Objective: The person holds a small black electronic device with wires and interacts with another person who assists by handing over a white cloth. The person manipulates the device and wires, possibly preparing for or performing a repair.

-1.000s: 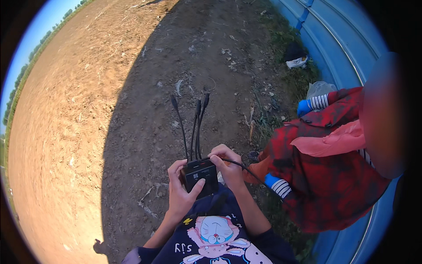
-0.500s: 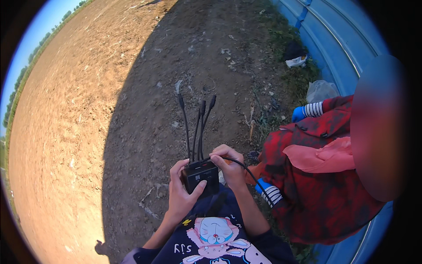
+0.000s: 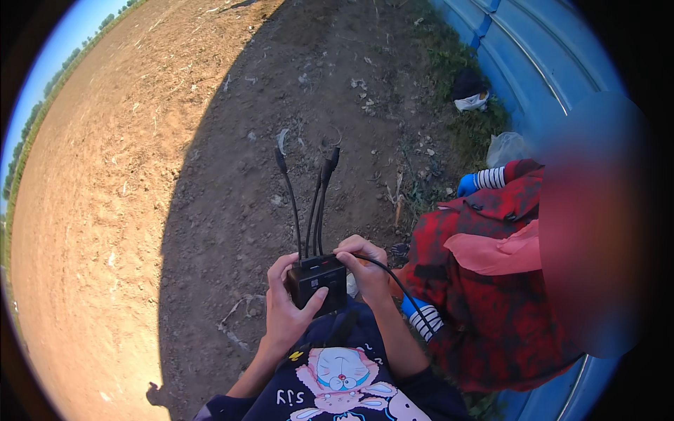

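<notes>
In front of my body I hold a small black box (image 3: 330, 280) with several black cables (image 3: 295, 210) standing up from its top, each tipped with a connector. My left hand (image 3: 293, 298) is wrapped round the box's left side, its thumb lying across the front face. At the top right corner, my right hand (image 3: 365, 263) pinches a thicker black cable (image 3: 390, 272) close to where it meets the box. That cable curves away to the right, toward the other person's gloved hand. The right fingertips partly cover the joint, so how the cable is seated cannot be seen.
Close on my right is a person in a dark red patterned coat (image 3: 477, 309) with blue gloves (image 3: 467, 185). Behind them runs a blue metal wall (image 3: 519, 70). A dark bag (image 3: 469, 88) and a clear plastic bag (image 3: 507, 149) lie by the wall. Bare soil (image 3: 232, 175) spreads ahead.
The view has shifted slightly. The upright cable tips have swayed a little to the left, and the other person appears slightly further left. Both my hands keep their hold on the box and cable.
</notes>
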Demonstrator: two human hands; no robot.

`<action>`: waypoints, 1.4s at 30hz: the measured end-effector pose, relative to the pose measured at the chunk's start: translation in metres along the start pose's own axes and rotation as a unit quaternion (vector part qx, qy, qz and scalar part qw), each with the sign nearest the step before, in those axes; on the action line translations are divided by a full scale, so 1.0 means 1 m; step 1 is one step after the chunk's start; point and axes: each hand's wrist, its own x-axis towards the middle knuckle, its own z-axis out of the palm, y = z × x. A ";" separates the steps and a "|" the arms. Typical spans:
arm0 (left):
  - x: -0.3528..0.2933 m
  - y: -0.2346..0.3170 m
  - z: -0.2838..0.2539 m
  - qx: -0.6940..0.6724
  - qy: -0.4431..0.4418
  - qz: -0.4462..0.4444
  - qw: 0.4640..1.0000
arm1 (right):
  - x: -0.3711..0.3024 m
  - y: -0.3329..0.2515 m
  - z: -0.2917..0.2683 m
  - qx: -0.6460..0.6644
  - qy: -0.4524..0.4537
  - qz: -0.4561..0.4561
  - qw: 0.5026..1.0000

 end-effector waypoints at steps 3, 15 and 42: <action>0.000 -0.001 0.001 0.018 -0.008 0.019 1.000 | 0.000 0.001 0.000 -0.005 0.003 -0.021 1.000; -0.006 -0.008 0.005 0.066 0.027 0.068 0.995 | -0.011 0.011 -0.002 0.035 0.020 0.036 0.999; -0.033 -0.053 0.008 0.206 0.076 0.087 0.972 | -0.044 0.051 -0.012 0.136 0.031 0.207 0.968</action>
